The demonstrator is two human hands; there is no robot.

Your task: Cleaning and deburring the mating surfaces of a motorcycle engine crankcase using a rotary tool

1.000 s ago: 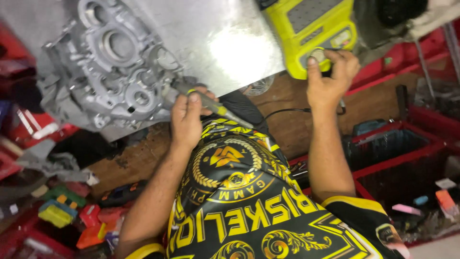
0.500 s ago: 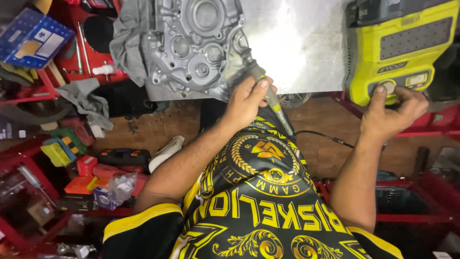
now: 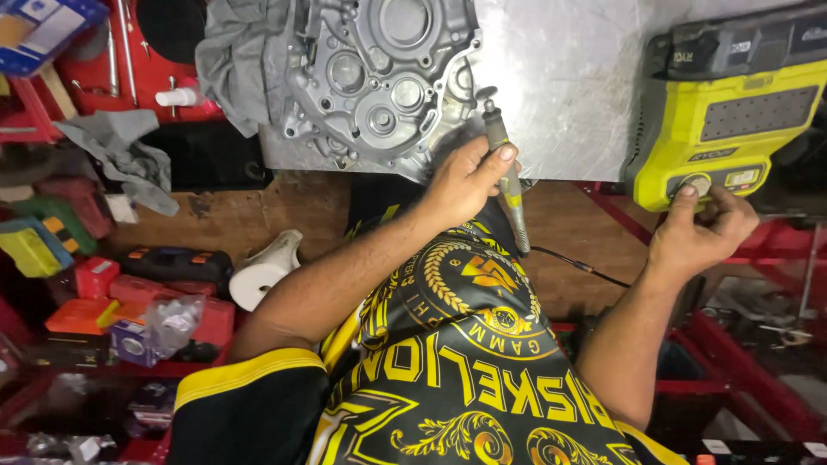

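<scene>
**Setting the dial with the tool in hand**

A shiny metal-sheet worktop (image 3: 568, 77) is carrying a grey cast-aluminium engine casing (image 3: 379, 77) at its near left edge and a yellow-green box-shaped power unit (image 3: 732, 129) at its right edge. The left hand (image 3: 465, 181) is wrapping its fingers tightly around a slim grey pen-shaped rotary tool (image 3: 508, 185), just beside the casing. The right hand (image 3: 702, 237) is touching the unit's round dial (image 3: 696, 183); whether it is pinching it cannot be told. Turning gently, tool tip pointing clear of the casing, seems wisest.
</scene>
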